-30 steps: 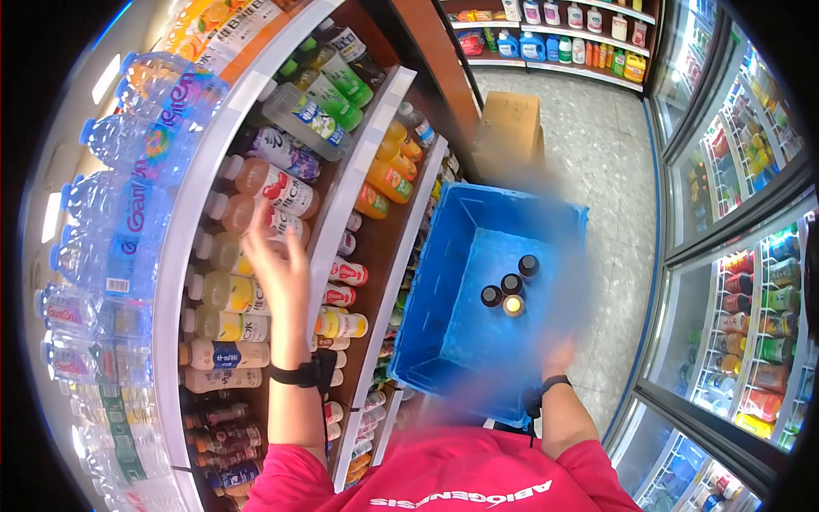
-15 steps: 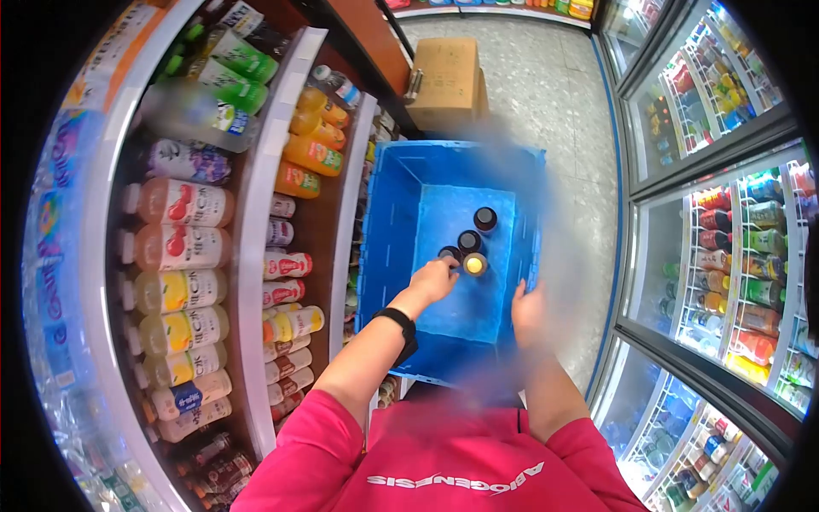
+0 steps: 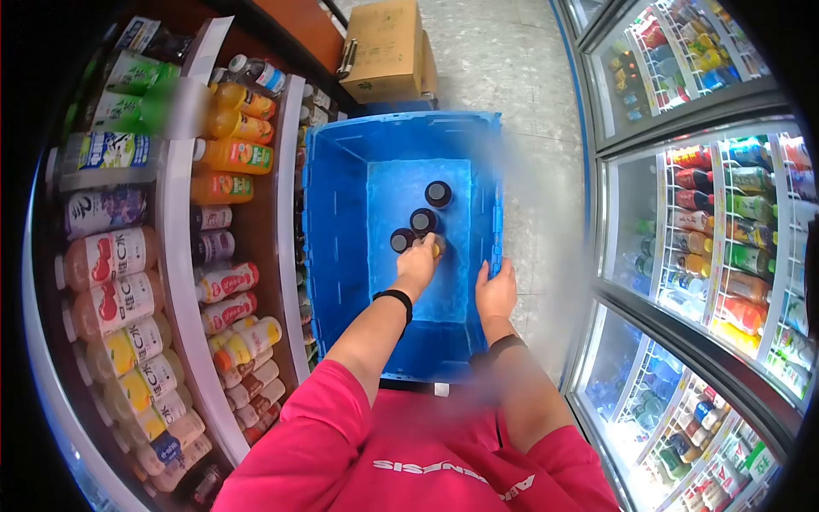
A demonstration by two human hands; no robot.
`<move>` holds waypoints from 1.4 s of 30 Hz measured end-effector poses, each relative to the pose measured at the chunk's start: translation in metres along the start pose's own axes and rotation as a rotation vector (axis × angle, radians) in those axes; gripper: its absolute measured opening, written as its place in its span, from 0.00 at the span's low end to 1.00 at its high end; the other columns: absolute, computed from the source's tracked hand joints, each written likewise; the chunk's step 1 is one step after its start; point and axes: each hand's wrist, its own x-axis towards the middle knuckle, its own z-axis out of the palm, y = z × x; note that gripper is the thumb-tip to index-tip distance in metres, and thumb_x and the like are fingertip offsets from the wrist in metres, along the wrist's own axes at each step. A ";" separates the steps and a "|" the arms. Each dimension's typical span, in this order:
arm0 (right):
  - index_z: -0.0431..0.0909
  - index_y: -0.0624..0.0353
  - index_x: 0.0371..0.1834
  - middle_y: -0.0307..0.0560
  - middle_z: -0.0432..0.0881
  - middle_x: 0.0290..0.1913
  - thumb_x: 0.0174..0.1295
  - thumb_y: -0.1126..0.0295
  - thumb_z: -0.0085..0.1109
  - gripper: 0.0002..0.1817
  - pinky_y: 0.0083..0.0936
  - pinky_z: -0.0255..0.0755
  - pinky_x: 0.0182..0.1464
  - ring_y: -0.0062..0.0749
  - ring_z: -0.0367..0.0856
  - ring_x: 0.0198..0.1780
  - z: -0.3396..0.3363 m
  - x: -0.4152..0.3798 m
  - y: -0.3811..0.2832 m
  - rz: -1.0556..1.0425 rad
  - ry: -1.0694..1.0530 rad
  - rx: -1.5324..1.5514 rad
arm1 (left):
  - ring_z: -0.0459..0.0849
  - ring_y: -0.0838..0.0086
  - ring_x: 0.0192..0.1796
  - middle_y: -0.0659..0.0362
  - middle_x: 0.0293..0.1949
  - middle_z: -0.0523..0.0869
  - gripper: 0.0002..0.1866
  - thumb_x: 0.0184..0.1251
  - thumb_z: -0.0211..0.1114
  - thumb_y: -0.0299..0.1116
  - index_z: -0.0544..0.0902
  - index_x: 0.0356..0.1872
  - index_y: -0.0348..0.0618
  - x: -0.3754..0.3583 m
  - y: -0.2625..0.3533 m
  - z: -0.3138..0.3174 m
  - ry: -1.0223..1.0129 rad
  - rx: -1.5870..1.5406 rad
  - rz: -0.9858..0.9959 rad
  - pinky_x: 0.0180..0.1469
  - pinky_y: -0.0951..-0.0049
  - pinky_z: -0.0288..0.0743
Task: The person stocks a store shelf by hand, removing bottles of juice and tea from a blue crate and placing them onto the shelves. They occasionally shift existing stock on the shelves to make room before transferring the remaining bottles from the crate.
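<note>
Inside the blue crate (image 3: 337, 247) stand three dark-capped bottles, seen from above: a far one (image 3: 438, 194), a middle one (image 3: 422, 221) and a left one (image 3: 402, 240). A bottle with a yellow cap (image 3: 438, 250) is beside them, mostly covered by my fingers. My left hand (image 3: 416, 266) reaches down into the crate, its fingers closed around the top of that yellow-capped bottle. At the crate's right rim, my right hand (image 3: 496, 290) holds on, thumb on the inner side; some fingers are hidden behind the wall.
Shelves of drinks, with orange juice bottles (image 3: 235, 156) among them, line the left side. Glass-doored coolers (image 3: 682, 226) stand on the right. Beyond the crate are cardboard boxes (image 3: 384, 51). Tiled floor (image 3: 537, 102) runs between crate and coolers.
My left hand has moved from beside the left dark-capped bottle onto the yellow-capped one. My right hand stays at the crate's right rim. The whole view has shifted, placing the crate further left.
</note>
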 end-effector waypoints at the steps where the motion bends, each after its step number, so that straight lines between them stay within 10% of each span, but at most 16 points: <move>1: 0.72 0.58 0.50 0.57 0.81 0.45 0.66 0.58 0.57 0.17 0.48 0.77 0.45 0.57 0.82 0.45 -0.001 0.000 -0.001 0.029 -0.023 -0.005 | 0.86 0.52 0.46 0.47 0.45 0.83 0.19 0.65 0.66 0.41 0.70 0.53 0.52 -0.003 0.000 -0.003 0.007 0.000 -0.016 0.47 0.55 0.80; 11: 0.72 0.60 0.49 0.58 0.80 0.46 0.67 0.58 0.56 0.17 0.49 0.76 0.45 0.59 0.81 0.46 -0.009 0.000 -0.007 0.007 -0.033 0.039 | 0.84 0.48 0.48 0.47 0.48 0.85 0.21 0.58 0.71 0.40 0.77 0.51 0.51 -0.067 0.010 -0.059 0.175 -0.438 0.105 0.48 0.57 0.79; 15: 0.71 0.60 0.49 0.59 0.81 0.46 0.66 0.58 0.55 0.17 0.50 0.76 0.45 0.60 0.81 0.46 -0.006 0.000 -0.003 0.008 -0.027 0.022 | 0.86 0.71 0.46 0.55 0.46 0.86 0.19 0.58 0.73 0.30 0.80 0.51 0.44 -0.121 -0.001 -0.096 0.245 -0.682 0.206 0.48 0.71 0.79; 21: 0.71 0.62 0.51 0.62 0.80 0.47 0.67 0.57 0.54 0.19 0.51 0.75 0.48 0.62 0.80 0.47 0.028 0.015 0.029 -0.083 -0.028 0.006 | 0.84 0.66 0.44 0.56 0.41 0.84 0.19 0.55 0.74 0.28 0.82 0.49 0.44 -0.241 0.000 -0.160 0.504 -0.642 0.231 0.47 0.70 0.78; 26: 0.69 0.67 0.56 0.66 0.79 0.51 0.68 0.56 0.54 0.24 0.51 0.75 0.52 0.64 0.79 0.51 0.032 0.018 0.033 -0.058 -0.042 0.025 | 0.79 0.70 0.39 0.58 0.38 0.82 0.19 0.49 0.76 0.26 0.82 0.44 0.42 -0.357 -0.002 -0.188 0.752 -0.489 0.037 0.43 0.73 0.73; 28: 0.68 0.69 0.59 0.68 0.79 0.53 0.68 0.56 0.53 0.27 0.51 0.75 0.54 0.64 0.79 0.52 0.136 0.073 0.140 -0.327 -0.197 -0.307 | 0.78 0.72 0.40 0.58 0.39 0.81 0.19 0.48 0.74 0.25 0.81 0.44 0.41 -0.404 -0.002 -0.194 0.904 -0.469 -0.060 0.44 0.73 0.72; 31: 0.64 0.69 0.66 0.71 0.77 0.57 0.68 0.56 0.53 0.31 0.51 0.75 0.54 0.64 0.80 0.53 0.002 0.015 0.012 -0.028 -0.172 0.039 | 0.79 0.71 0.39 0.58 0.37 0.81 0.20 0.47 0.75 0.24 0.81 0.43 0.41 -0.466 0.003 -0.198 1.162 -0.398 -0.225 0.42 0.73 0.73; 42: 0.61 0.75 0.64 0.76 0.76 0.55 0.71 0.61 0.49 0.28 0.52 0.73 0.57 0.68 0.78 0.54 -0.022 0.005 -0.005 -0.086 -0.240 0.099 | 0.78 0.74 0.50 0.59 0.47 0.80 0.18 0.59 0.69 0.20 0.78 0.51 0.39 -0.569 -0.013 -0.213 1.679 -0.215 -0.570 0.56 0.74 0.71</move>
